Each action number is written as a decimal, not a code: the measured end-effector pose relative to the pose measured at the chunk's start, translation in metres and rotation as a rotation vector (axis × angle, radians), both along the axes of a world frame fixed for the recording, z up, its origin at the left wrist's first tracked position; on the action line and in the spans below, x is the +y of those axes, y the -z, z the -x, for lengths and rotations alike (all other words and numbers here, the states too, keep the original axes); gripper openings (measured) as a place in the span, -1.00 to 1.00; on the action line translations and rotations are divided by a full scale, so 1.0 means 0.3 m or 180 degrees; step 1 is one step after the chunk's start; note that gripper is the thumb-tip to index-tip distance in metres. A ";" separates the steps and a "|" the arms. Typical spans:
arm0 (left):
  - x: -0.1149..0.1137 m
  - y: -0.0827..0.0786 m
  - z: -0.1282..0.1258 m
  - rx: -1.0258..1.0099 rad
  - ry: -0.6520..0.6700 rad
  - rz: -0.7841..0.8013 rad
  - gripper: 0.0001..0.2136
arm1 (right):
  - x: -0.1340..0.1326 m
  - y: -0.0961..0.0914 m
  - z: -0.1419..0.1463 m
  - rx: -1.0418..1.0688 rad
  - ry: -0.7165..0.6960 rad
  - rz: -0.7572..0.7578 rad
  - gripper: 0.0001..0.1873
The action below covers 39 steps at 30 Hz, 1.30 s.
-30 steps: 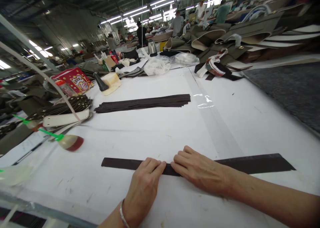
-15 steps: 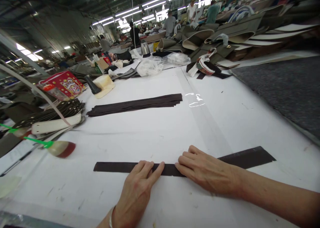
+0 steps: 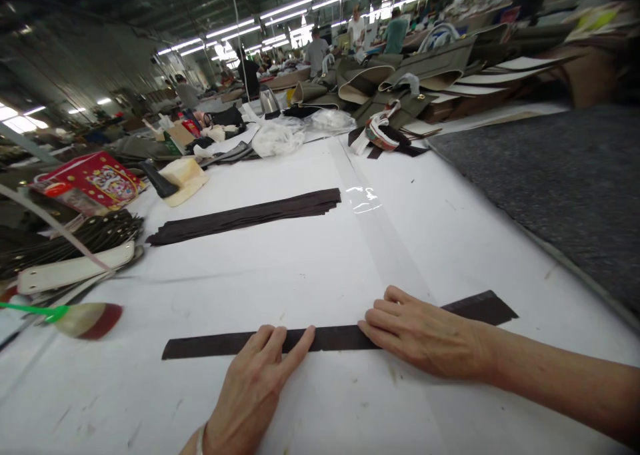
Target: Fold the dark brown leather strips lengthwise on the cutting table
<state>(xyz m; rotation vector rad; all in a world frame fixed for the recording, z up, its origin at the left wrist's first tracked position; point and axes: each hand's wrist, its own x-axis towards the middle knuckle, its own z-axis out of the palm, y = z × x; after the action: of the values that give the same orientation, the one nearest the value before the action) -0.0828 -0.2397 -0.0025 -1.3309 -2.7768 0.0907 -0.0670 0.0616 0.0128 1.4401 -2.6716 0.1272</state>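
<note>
Head camera: from my remote seat I see the left hand (image 3: 255,382) pressing on one dark brown strip (image 3: 343,338), its fingers loosely spread, the index set apart from the others, closed around nothing. The right hand (image 3: 423,335) sits on the same strip with its fingers bunched together; whether it pinches the material I cannot tell. That strip lies crosswise on the white tabletop (image 3: 280,295), near its front; it shows bare between the two hands, and its wider right end angles away beyond the right hand. One bracelet (image 3: 201,438) circles the left wrist. Farther back I have one pile of similar strips (image 3: 245,218), too tightly overlapped for me to count. To the left lies one green-nozzled bottle (image 3: 95,320) with reddish liquid, then one pale strap piece (image 3: 75,268) beside dark studded straps (image 3: 107,232). Behind these stand one red-capped jar (image 3: 70,198) and one red bag (image 3: 107,182) printed with a colourful figure; any lettering there is too small for me to read. One black handle (image 3: 159,178) rests against a cream block (image 3: 187,175). One metal kettle (image 3: 269,102) stands at the back, and one dark grey mat (image 3: 550,175) fills the right side. I count at least four people in the distance.
</note>
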 end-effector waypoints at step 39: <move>0.292 0.034 -0.120 0.0375 0.0936 -0.1135 -0.63 | 0.095 -0.067 -0.081 -0.1838 0.1938 0.0753 -0.75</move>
<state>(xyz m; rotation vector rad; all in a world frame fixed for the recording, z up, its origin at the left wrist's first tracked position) -0.0469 -0.1521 -0.0128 -1.5512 -2.3278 -0.3130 -0.0426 0.0900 0.0328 0.5243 -3.2490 0.8787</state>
